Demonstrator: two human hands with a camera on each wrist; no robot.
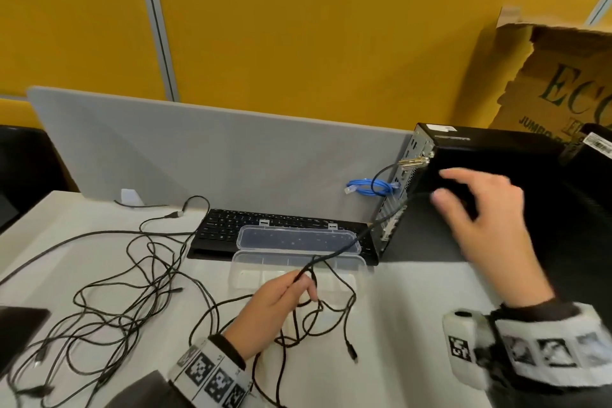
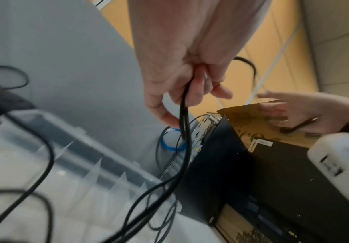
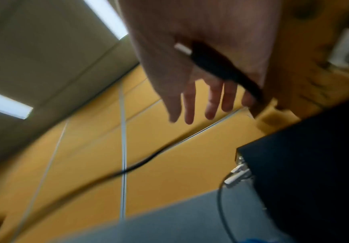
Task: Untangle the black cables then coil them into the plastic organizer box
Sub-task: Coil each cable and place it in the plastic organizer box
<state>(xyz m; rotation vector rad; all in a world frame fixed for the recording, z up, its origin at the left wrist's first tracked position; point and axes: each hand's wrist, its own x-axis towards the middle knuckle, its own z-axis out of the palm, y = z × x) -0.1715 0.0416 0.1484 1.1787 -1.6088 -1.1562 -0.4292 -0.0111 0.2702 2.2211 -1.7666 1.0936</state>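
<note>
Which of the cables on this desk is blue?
The small coiled cable hanging by the back of the black computer tower, right of the keyboard. All the others, including the tangle on the desk, are black.

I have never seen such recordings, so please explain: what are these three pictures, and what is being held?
No machine here: a person works with bare hands, wearing three cameras. One picture is from the head, one from each wrist. The left hand grips a black cable in curled fingers. That cable runs up to the right hand, whose plug end lies across its palm, fingers mostly straight. On the white table lie tangled cables, an open plastic organizer box, a keyboard and a black computer.
</note>
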